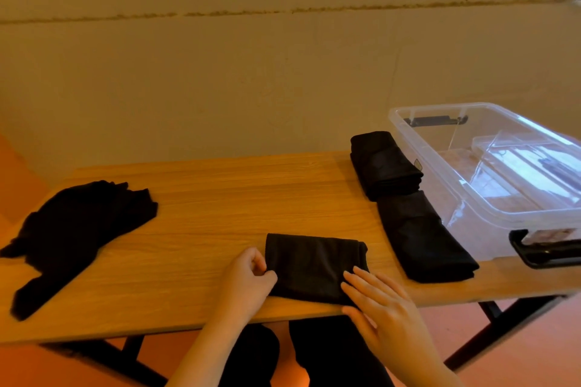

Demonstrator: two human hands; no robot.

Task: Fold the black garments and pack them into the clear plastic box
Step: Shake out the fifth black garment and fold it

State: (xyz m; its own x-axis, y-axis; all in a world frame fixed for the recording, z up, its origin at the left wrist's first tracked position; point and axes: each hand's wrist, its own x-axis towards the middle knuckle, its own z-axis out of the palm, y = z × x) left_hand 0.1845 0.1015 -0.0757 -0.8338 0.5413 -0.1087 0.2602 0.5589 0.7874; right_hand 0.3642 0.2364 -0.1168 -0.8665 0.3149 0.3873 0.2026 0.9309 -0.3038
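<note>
We see a folded black garment (pixel 315 267) lying flat at the near edge of the wooden table (pixel 204 217), roughly at its middle. The left hand (pixel 248 280) sits at the garment's left side, its fingers curled in and pinching the cloth's left edge. The right hand (pixel 382 311) lies at the garment's near right corner with fingers straight and slightly spread, their tips resting on the fabric while the palm hangs past the table's edge.

Toward the right end of the table, two more folded black garments lie end to end, touching: the nearer one (pixel 424 236) reaches almost to the near edge, and the farther one (pixel 385 165) sits by the far edge. Both lie just beside the left wall of the clear plastic box (pixel 440 166), which stands open at the table's right end, with a black latch handle (pixel 544 253) on its near end and another (pixel 435 120) on its far end. We cannot tell for sure what lies inside it; only pale reflections show.

At the left end of the table an unfolded pile of black garments (pixel 75 236) spreads loosely, one part trailing toward the near left corner.
</note>
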